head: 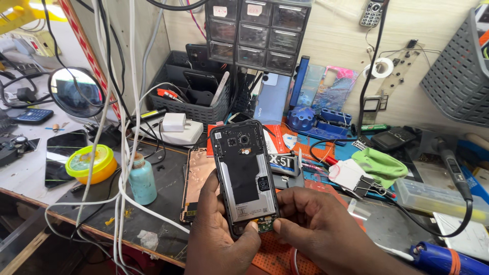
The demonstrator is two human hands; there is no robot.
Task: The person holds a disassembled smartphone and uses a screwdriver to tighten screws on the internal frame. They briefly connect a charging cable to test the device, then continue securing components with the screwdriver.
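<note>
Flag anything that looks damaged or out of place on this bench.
The phone held by both hands, left hand and right hand, has no back cover, so its battery and boards are exposed. White cables droop across the worktop.

Opened phone (245, 175) above the counter (97, 214)
Bottle (142, 181) lies to its left, cloth (379, 165) right, drawer cabinet (257, 33) behind.

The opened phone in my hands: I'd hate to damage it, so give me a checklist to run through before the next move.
1. Opened phone supported: ok, left hand grips its lower left edge from behind.
2. Right hand placed: ok, fingers pinch the bottom right corner.
3. Small green board at the bottom edge seated: cannot tell.
4. Internals facing the camera: ok.
5. Copper-backed panel safely aside: ok, flat on the bench to the left.
6. White cables away from the phone: ok.
</note>
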